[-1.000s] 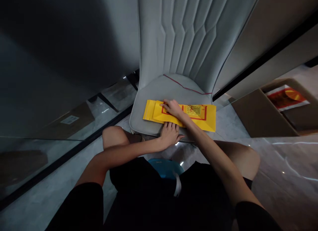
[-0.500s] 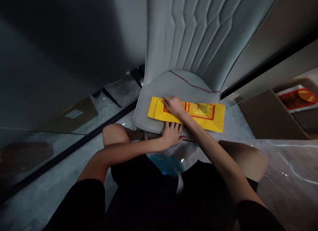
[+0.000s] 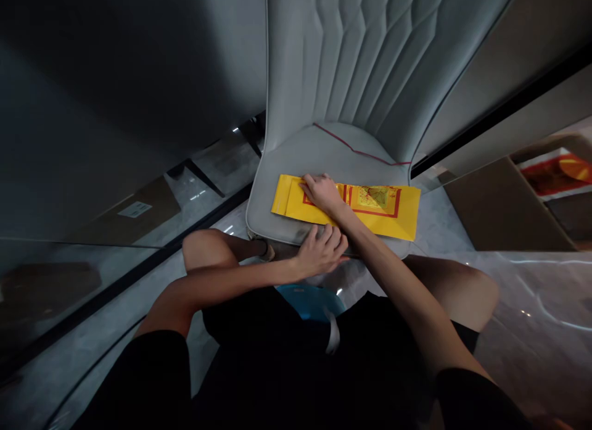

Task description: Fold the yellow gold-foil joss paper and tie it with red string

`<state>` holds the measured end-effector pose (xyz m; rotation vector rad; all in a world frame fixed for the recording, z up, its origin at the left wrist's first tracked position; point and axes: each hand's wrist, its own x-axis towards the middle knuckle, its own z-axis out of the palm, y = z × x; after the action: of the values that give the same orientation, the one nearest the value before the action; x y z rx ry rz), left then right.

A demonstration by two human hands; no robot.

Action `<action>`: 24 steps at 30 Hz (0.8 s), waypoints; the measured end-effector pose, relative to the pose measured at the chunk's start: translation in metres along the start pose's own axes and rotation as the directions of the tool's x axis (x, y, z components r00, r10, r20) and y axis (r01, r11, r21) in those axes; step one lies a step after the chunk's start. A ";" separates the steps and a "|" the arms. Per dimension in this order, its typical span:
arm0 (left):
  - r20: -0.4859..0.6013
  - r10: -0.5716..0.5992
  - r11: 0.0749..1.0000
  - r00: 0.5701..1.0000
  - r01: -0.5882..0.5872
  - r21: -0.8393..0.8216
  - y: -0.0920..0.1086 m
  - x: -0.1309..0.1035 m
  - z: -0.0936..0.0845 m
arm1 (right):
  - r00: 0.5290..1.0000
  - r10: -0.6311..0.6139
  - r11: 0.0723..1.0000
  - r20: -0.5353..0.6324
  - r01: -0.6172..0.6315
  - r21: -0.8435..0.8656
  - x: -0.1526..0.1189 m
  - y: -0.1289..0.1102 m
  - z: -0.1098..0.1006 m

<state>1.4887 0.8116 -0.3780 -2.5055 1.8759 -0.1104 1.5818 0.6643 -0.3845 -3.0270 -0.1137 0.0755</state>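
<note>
A flat yellow packaging bag [image 3: 407, 217] with red lines and a clear-looking printed panel lies lengthwise across the seat of a grey chair [image 3: 272, 165]. My right hand [image 3: 324, 194] rests on the bag's left half, its fingers bent and closed against the surface. What lies under those fingers is hidden. Just below, at the front edge of the seat, is my left hand [image 3: 321, 252]. Its fingers are loosely bent and apart, holding nothing visible, close to my right wrist and the bag's near edge.
A thin dark red cord [image 3: 354, 150] runs across the back of the seat. On the right, an open cardboard box [image 3: 499, 208] holds a red and white package [image 3: 557, 174]. Something blue [image 3: 312, 301] sits between my knees. A dark reflective panel [image 3: 115, 109] stands on the left.
My left hand has drawn back from the seat and shifted slightly right, its fingers bending. My right hand stays on the bag. The view has shifted a little.
</note>
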 end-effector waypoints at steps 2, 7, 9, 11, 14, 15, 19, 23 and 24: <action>0.002 -0.061 0.998 0.998 0.061 -0.006 -0.005 0.003 -0.003 | 1.000 -0.001 1.000 0.002 0.001 -0.001 0.001 0.000 0.001; 0.160 -0.252 0.965 0.954 0.260 -0.025 -0.011 0.010 -0.006 | 0.999 0.014 1.000 0.042 -0.014 0.000 0.001 -0.001 -0.004; 0.208 -0.262 0.961 0.943 0.275 -0.038 -0.010 0.010 -0.005 | 0.998 0.025 1.000 0.051 -0.025 0.006 0.000 -0.002 -0.005; 0.221 -0.259 0.960 0.940 0.276 -0.047 -0.009 0.009 -0.003 | 0.998 0.038 0.999 0.056 -0.039 0.009 0.000 -0.002 -0.005; 0.220 -0.249 0.962 0.943 0.267 -0.053 -0.008 0.008 -0.002 | 0.997 0.047 0.999 0.055 -0.048 0.010 0.002 -0.001 -0.003; 0.221 -0.247 0.963 0.943 0.265 -0.055 -0.008 0.008 -0.002 | 0.997 0.046 0.999 0.054 -0.047 0.014 0.002 0.000 -0.001; 0.223 -0.235 0.965 0.946 0.254 -0.062 -0.009 0.009 -0.001 | 0.998 0.042 0.998 0.052 -0.044 0.051 0.003 0.004 0.003; 0.229 -0.231 0.967 0.946 0.249 -0.056 -0.010 0.010 -0.001 | 0.999 0.018 0.992 0.037 -0.022 0.127 0.005 0.010 0.002; 0.227 -0.232 0.967 0.946 0.250 -0.053 -0.010 0.011 -0.001 | 0.999 0.007 0.989 0.035 -0.012 0.148 0.006 0.012 0.001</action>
<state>1.5010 0.8040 -0.3761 -2.6625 1.5168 0.2369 1.5888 0.6525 -0.3869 -2.8785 -0.0917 0.1305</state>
